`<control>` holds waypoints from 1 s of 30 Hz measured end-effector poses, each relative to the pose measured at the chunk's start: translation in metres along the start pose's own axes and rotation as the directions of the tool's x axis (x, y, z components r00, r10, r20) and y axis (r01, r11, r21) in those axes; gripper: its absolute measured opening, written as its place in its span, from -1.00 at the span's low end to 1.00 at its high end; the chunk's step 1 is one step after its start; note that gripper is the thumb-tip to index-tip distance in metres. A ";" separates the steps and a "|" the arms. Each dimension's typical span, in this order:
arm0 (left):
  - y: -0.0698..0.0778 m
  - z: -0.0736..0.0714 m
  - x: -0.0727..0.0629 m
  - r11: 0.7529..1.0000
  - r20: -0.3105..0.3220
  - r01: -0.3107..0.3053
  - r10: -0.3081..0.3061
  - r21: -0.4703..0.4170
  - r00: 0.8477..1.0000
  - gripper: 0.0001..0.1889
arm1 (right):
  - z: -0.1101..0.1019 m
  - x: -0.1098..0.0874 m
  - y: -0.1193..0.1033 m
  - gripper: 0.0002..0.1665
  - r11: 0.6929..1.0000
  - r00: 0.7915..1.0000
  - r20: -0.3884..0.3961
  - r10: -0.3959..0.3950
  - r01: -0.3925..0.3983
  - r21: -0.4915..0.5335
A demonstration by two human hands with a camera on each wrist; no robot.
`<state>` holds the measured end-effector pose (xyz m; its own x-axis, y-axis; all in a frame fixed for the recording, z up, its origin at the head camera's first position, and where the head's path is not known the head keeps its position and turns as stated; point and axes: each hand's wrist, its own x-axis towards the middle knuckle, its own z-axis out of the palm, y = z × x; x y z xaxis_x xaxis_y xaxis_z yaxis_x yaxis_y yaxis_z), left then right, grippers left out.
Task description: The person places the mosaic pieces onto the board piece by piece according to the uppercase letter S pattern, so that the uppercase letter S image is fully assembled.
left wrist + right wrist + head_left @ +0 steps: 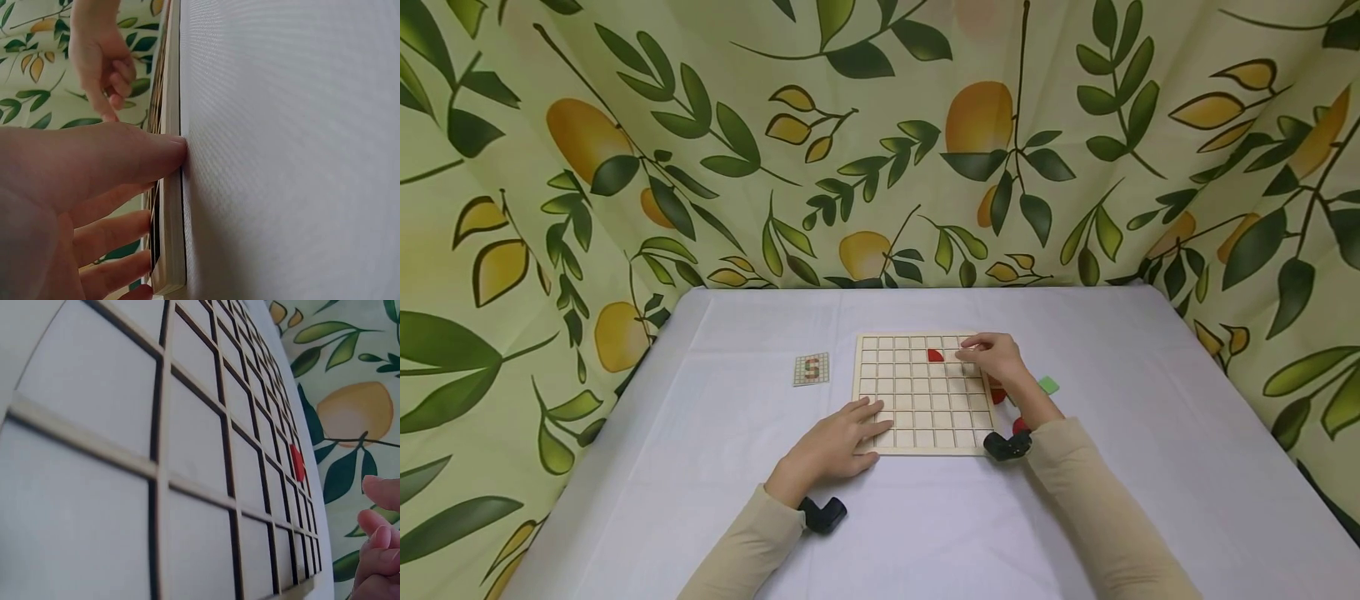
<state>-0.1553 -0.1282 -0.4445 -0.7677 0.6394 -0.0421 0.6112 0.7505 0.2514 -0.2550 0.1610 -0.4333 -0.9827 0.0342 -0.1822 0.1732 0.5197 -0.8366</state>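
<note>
A square wooden grid board [905, 385] lies on the table, one red quarter-round piece [935, 356] in a cell of its second row from the back. My left hand [837, 439] rests on the board's front left corner, fingers spread over the cells. In the left wrist view its thumb [150, 150] touches the board's side edge. My right hand [996, 357] is over the back right part, fingertips close to the red piece. Partly bent fingers [378, 550] show in the right wrist view, with no piece visible among them.
Left of the board lies a small pattern card [811, 368] with a red and green figure on a grid. A green piece [1048, 385] and red pieces [1020, 426] lie by the board's right side, partly hidden by the right arm. A leaf-print curtain [865, 167] stands behind the table.
</note>
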 end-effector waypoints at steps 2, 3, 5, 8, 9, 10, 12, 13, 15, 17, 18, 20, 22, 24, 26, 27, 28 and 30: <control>0.000 0.000 0.000 1.000 0.003 0.004 -0.004 -0.001 1.000 -0.49 | -0.005 -0.002 0.002 -0.59 1.000 1.000 0.002 0.000 0.000 -0.008; 0.000 0.000 0.001 1.000 0.005 0.005 -0.005 -0.001 1.000 -0.49 | -0.007 -0.003 0.003 -0.59 1.000 1.000 0.004 0.001 -0.001 -0.005; 0.000 0.000 0.001 1.000 0.006 0.006 -0.006 -0.003 1.000 -0.49 | -0.011 -0.005 0.006 -0.59 1.000 1.000 0.008 -0.001 0.001 -0.009; 0.000 0.000 0.001 1.000 0.012 0.011 -0.011 -0.014 1.000 -0.48 | -0.016 -0.007 0.009 -0.57 1.000 1.000 0.016 0.008 -0.008 -0.017; 0.000 0.000 0.001 1.000 0.014 0.014 -0.013 -0.018 1.000 -0.48 | -0.017 -0.008 0.010 -0.57 1.000 1.000 0.015 0.018 -0.018 -0.023; 0.000 0.000 0.001 1.000 0.016 0.015 -0.015 -0.023 1.000 -0.48 | -0.018 -0.009 0.011 -0.57 0.999 1.000 0.014 0.025 -0.024 -0.032; 0.000 0.000 0.001 1.000 0.016 0.017 -0.017 -0.026 1.000 -0.48 | -0.020 -0.010 0.012 -0.57 0.998 0.999 0.010 0.039 -0.039 -0.043; 0.000 0.000 0.000 0.999 0.017 0.020 -0.020 -0.026 1.000 -0.48 | -0.021 -0.012 0.013 -0.57 0.998 0.999 0.008 0.048 -0.047 -0.051; 0.000 0.000 0.000 0.999 0.018 0.023 -0.023 -0.023 1.000 -0.48 | -0.023 -0.015 0.013 -0.56 0.996 0.998 0.006 0.058 -0.057 -0.064; 0.000 0.000 0.000 1.000 0.018 0.026 -0.025 -0.017 1.000 -0.48 | -0.025 -0.018 0.014 -0.56 0.996 0.999 0.009 0.052 -0.051 -0.076; 0.000 0.000 0.000 0.999 0.021 0.028 -0.028 -0.015 0.999 -0.48 | -0.026 -0.020 0.015 -0.56 0.996 0.999 0.013 0.044 -0.043 -0.082; 0.000 0.000 0.000 1.000 0.022 0.028 -0.028 -0.010 0.999 -0.48 | -0.028 -0.024 0.017 -0.56 0.996 0.999 0.018 0.034 -0.032 -0.086; 0.000 0.001 0.000 1.000 0.021 0.026 -0.026 -0.006 0.999 -0.48 | -0.031 -0.028 0.019 -0.55 0.996 0.999 0.028 0.030 -0.028 -0.080; 0.000 0.001 0.000 1.000 0.019 0.024 -0.024 -0.007 1.000 -0.48 | -0.033 -0.032 0.021 -0.52 0.996 0.999 0.037 0.030 -0.026 -0.082; 0.000 0.001 0.000 1.000 0.016 0.024 -0.024 -0.011 1.000 -0.48 | -0.035 -0.035 0.025 -0.50 0.995 0.998 0.045 0.034 -0.030 -0.091; 0.000 0.001 0.000 1.000 0.014 0.022 -0.022 -0.011 1.000 -0.48 | -0.036 -0.036 0.027 -0.49 0.995 0.998 0.051 0.034 -0.029 -0.096; 0.000 0.000 0.000 1.000 0.014 0.021 -0.021 -0.014 1.000 -0.48 | -0.037 -0.038 0.028 -0.49 0.994 0.998 0.053 0.033 -0.027 -0.103; 0.000 0.000 0.000 1.000 0.013 0.016 -0.016 -0.019 1.000 -0.48 | -0.039 -0.041 0.032 -0.51 0.994 0.998 0.057 0.038 -0.032 -0.108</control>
<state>-0.1552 -0.1284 -0.4448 -0.7748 0.6295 -0.0582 0.5951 0.7573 0.2688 -0.2115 0.2101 -0.4325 -0.9699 0.0054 -0.2433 0.1965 0.6076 -0.7696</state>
